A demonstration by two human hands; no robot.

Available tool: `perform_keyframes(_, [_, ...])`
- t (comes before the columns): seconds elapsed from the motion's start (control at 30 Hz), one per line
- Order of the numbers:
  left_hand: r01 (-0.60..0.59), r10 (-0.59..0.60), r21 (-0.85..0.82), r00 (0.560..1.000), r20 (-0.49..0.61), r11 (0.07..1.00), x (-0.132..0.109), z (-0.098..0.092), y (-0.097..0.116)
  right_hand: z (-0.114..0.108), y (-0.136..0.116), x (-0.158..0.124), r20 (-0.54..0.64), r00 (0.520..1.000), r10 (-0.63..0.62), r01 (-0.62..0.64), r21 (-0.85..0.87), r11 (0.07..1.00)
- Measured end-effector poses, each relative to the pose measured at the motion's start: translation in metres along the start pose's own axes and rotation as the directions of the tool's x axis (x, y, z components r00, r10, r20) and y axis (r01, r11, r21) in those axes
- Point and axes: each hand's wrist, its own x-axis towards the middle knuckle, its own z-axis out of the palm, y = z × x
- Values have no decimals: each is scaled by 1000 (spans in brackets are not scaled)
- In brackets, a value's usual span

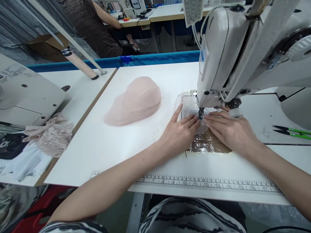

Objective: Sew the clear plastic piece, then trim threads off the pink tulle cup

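Observation:
My left hand (181,131) lies beside the needle of a white sewing machine (216,51). Its fingers are stretched flat and its thumb is spread to the side, on a clear plastic plate (187,105). On the needle's other side, my right hand (230,131) has its fingers stretched out, the tips close to the presser foot (201,113). Something pale and see-through shows between the fingertips; I cannot make out its kind. Shiny brown tape (206,144) covers the table just in front of the hands. To the left rests a stack of pale pink fabric pieces (136,100).
Green-handled thread snips (293,132) lie at the right. A printed ruler (194,183) runs along the front edge. At far left are another machine (24,92) and crumpled beige fabric (52,132). A person in dark clothing (89,26) is beyond the blue-edged table.

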Motion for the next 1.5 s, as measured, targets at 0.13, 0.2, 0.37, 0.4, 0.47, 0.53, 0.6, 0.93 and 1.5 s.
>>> perform_keyframes(0.13, [6, -6, 9, 1000, -1, 1000, 0, 2, -1, 0, 0, 1, -2, 1000, -9, 9, -25, 1000])
perform_keyframes(0.2, [3, -3, 19, 1000, -1, 1000, -1, 2, -1, 0, 0, 0, 10, 1000, -6, 6, -28, 1000])
perform_keyframes(0.37, [31, -31, -6, 999, -20, 999, -2, -1, -2, 3, -1, -2, 18, 1000, 23, -22, -17, 1000])
perform_keyframes(0.4, [50, -51, -30, 998, -21, 998, -2, -3, -2, 2, -1, -2, 22, 999, 30, -30, -23, 999])
perform_keyframes(0.47, [96, -95, -43, 995, 8, 994, -2, -7, -3, 0, -3, -2, 25, 999, 36, -35, -48, 998])
perform_keyframes(0.53, [109, -109, 13, 993, 34, 994, -3, -13, -2, -4, -5, -1, -6, 1000, 25, -25, -67, 997])
perform_keyframes(0.6, [88, -86, 75, 996, -37, 993, -4, -20, -1, -10, -9, 0, -80, 997, -5, 0, -62, 998])
perform_keyframes(0.93, [-64, 62, -10, 992, -114, 998, 1, -19, -22, -22, -35, 1, 0, 999, -40, 40, 101, 994])
perform_keyframes(1.5, [-128, 129, 11, 987, -98, 992, 2, 3, -18, -14, -22, -5, 170, 966, 193, -201, 31, 979])
